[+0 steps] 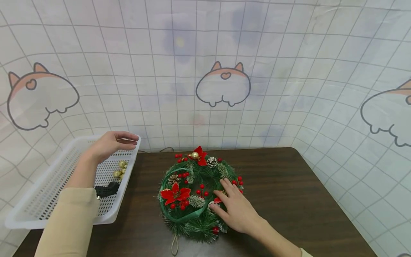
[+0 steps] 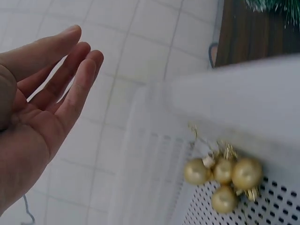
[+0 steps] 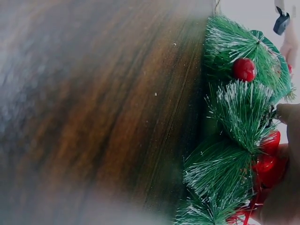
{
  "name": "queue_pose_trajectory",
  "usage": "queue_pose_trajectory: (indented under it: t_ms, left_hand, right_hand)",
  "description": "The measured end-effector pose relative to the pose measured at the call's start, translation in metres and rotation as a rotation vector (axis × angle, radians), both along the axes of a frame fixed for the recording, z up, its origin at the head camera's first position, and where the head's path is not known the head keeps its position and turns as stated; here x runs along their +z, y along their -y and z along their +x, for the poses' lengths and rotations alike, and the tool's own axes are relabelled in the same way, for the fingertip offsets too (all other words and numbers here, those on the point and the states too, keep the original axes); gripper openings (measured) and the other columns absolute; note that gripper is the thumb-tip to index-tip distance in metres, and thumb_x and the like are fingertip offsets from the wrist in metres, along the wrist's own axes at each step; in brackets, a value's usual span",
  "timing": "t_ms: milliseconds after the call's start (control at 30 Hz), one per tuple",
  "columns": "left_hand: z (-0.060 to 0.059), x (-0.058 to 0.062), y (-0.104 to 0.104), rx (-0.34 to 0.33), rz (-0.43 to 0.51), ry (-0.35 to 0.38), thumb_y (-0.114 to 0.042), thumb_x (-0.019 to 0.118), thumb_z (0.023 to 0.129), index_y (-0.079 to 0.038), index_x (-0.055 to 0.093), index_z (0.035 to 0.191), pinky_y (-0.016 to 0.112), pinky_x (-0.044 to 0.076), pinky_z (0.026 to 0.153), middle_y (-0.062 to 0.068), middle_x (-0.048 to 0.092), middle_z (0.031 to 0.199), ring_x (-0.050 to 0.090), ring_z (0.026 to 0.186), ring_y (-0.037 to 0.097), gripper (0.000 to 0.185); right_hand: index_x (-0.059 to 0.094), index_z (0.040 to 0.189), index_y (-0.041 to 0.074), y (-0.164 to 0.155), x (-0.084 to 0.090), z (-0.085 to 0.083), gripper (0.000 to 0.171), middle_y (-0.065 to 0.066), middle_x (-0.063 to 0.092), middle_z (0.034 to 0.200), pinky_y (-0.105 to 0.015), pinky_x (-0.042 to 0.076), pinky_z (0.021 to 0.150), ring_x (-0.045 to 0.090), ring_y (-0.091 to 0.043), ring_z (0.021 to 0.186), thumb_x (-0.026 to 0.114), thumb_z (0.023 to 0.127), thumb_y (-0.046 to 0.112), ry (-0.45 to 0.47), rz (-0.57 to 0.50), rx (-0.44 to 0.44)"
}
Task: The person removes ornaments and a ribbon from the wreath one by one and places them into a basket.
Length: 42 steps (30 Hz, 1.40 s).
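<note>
A green wreath (image 1: 200,230) with red poinsettias, red berries and frosted pine cones lies flat on the table. My right hand (image 1: 237,211) rests on its right side, fingers spread over a pine cone and a red flower. In the right wrist view, this hand partly hides the red petals (image 3: 271,164). A green ribbon (image 1: 186,217) loops over the wreath's left half. My left hand (image 1: 110,145) hovers over the far end of a white plastic basket (image 1: 29,224), holding nothing, its fingers loosely bent. Below it, several gold baubles (image 2: 223,171) sit in the basket.
The dark wooden table (image 1: 289,192) extends right of the wreath. A twine loop (image 1: 174,245) sticks out at the wreath's near edge. A black device (image 1: 107,190) shows beside the left cuff. Behind the table hangs a white gridded backdrop (image 1: 276,89) with cartoon animals.
</note>
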<state>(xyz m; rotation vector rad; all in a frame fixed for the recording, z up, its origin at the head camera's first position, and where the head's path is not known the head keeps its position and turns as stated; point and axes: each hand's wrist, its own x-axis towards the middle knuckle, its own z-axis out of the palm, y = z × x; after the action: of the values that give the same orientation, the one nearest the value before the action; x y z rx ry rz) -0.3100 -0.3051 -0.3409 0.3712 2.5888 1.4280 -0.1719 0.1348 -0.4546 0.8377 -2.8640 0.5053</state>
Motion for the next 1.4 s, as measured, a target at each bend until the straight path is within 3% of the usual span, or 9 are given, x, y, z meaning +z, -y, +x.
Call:
queue_pose_trajectory:
  t_ms: [267, 533, 700, 1000, 1167, 1400]
  left_hand:
    - [0.002, 0.01, -0.033, -0.04, 0.043, -0.068, -0.029, 0.076, 0.084, -0.007, 0.06, 0.126, 0.051, 0.039, 0.101, 0.012, 0.058, 0.128, 0.057, 0.115, 0.025, 0.05]
    - [0.008, 0.015, -0.061, -0.096, 0.113, -0.11, -0.02, 0.073, 0.087, -0.004, 0.06, 0.126, 0.046, 0.042, 0.1, 0.012, 0.06, 0.124, 0.057, 0.115, 0.025, 0.044]
    - [0.008, 0.008, -0.075, -0.113, 0.171, -0.117, -0.013, 0.071, 0.089, -0.001, 0.059, 0.126, 0.037, 0.048, 0.094, 0.014, 0.061, 0.123, 0.057, 0.116, 0.029, 0.04]
    - [0.005, -0.005, -0.098, -0.128, 0.226, -0.078, -0.01, 0.071, 0.088, -0.002, 0.061, 0.122, 0.037, 0.049, 0.092, 0.014, 0.063, 0.119, 0.058, 0.114, 0.028, 0.037]
    - [0.0, -0.016, -0.112, -0.152, 0.286, -0.065, -0.004, 0.072, 0.086, 0.001, 0.061, 0.121, 0.034, 0.051, 0.088, 0.018, 0.063, 0.118, 0.056, 0.114, 0.036, 0.037]
    - [-0.005, -0.029, -0.13, -0.163, 0.29, -0.032, -0.002, 0.07, 0.087, 0.0, 0.061, 0.121, 0.041, 0.05, 0.091, 0.017, 0.061, 0.12, 0.054, 0.116, 0.038, 0.036]
  right_hand:
    - [0.056, 0.135, 0.011, -0.001, 0.0, 0.0, 0.061, -0.017, 0.028, 0.153, -0.049, 0.018, 0.114, 0.015, -0.03, 0.144, 0.038, 0.098, 0.057, 0.001, -0.003, 0.001]
    - [0.056, 0.135, 0.012, -0.002, 0.0, 0.0, 0.061, -0.017, 0.028, 0.153, -0.048, 0.018, 0.114, 0.015, -0.029, 0.144, 0.037, 0.098, 0.057, -0.003, 0.0, -0.003]
    - [0.056, 0.135, 0.011, -0.002, 0.0, 0.0, 0.061, -0.017, 0.028, 0.153, -0.049, 0.017, 0.114, 0.015, -0.03, 0.144, 0.037, 0.099, 0.057, 0.008, -0.005, -0.002]
    - [0.056, 0.135, 0.011, -0.002, -0.001, 0.0, 0.062, -0.018, 0.028, 0.153, -0.049, 0.017, 0.114, 0.015, -0.03, 0.144, 0.037, 0.099, 0.057, 0.007, -0.001, -0.003]
    - [0.056, 0.134, 0.011, -0.002, -0.002, 0.001, 0.062, -0.018, 0.028, 0.153, -0.05, 0.018, 0.113, 0.015, -0.03, 0.144, 0.037, 0.099, 0.057, 0.009, -0.006, -0.002]
    - [0.056, 0.134, 0.011, -0.001, -0.001, 0.001, 0.061, -0.018, 0.029, 0.152, -0.05, 0.019, 0.113, 0.016, -0.031, 0.143, 0.038, 0.099, 0.057, -0.001, -0.009, 0.002]
